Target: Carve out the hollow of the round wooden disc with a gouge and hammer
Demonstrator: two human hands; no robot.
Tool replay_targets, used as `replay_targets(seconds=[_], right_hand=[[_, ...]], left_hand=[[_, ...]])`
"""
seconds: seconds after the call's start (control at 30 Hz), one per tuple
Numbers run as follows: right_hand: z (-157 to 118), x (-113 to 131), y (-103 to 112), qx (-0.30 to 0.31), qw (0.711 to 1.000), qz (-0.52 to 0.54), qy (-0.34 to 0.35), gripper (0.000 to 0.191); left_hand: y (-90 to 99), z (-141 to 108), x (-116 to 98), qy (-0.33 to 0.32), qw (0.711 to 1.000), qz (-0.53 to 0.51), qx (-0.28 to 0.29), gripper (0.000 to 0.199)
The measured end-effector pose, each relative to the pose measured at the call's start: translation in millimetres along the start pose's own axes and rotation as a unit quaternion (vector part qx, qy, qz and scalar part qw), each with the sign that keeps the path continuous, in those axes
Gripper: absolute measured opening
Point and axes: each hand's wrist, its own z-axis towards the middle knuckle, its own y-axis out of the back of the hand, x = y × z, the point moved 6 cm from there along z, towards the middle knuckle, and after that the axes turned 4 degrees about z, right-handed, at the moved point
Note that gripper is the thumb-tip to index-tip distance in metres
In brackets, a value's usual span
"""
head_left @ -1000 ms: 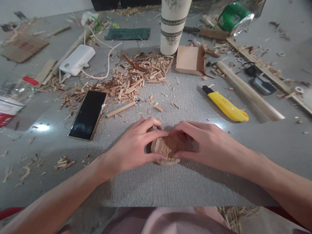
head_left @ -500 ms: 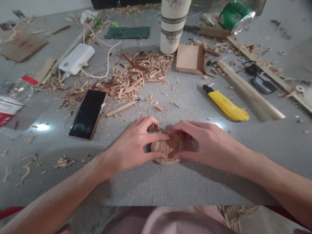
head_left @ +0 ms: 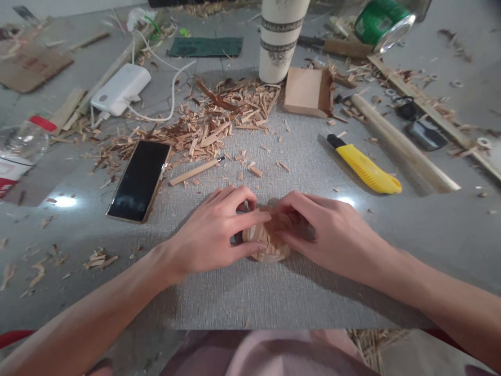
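A small round wooden piece [head_left: 270,246] with a rough, carved-looking top lies on the grey table near its front edge. My left hand [head_left: 221,227] grips its left side, thumb at the near rim and forefinger reaching over the top. From the right, my right hand [head_left: 321,224] has thumb and fingers drawn together over the piece's right part. Whether those right fingertips pinch a loose bit or only press on the surface is hidden. Beyond the hands lies a thin wooden-handled tool [head_left: 198,171], and a yellow utility knife [head_left: 368,168] is at the right.
A smartphone [head_left: 139,180] lies left of my hands. Behind are a wood shavings heap [head_left: 211,122], a white power bank [head_left: 122,90] with cable, a paper cup [head_left: 279,42] and a small cardboard tray [head_left: 305,90]. Wooden strips [head_left: 407,143] and a green can [head_left: 381,23] occupy the right.
My right thumb has moved from the near rim up toward the fingers, over the top of the wooden piece. My left hand keeps its hold. The view has shifted slightly.
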Motion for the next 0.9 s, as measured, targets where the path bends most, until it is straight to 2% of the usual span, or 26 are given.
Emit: replay_targets(seconds=[0.23, 0.43, 0.57, 0.73, 0.9], right_hand=[[2, 1, -2, 0.001, 1.0, -0.001, 0.015, 0.013], [2, 2, -3, -0.01, 1.0, -0.004, 0.02, 0.01], [1, 2, -2, -0.008, 1.0, 0.002, 0.026, 0.009], [2, 2, -2, 0.002, 1.0, 0.007, 0.031, 0.012], [1, 1, -4, 0.003, 0.999, 0.012, 0.039, 0.014]], left_hand=[[6.0, -3, -8, -0.027, 0.996, 0.083, -0.02, 0.038], [6.4, -3, -16, -0.055, 0.986, 0.156, -0.027, 0.06], [5.9, -3, -16, -0.018, 0.991, 0.13, -0.008, 0.053], [4.1, -3, -13, 0.052, 0.997, 0.048, 0.005, 0.042], [1.8, -3, -12, 0.078, 0.997, 0.006, 0.016, 0.033]])
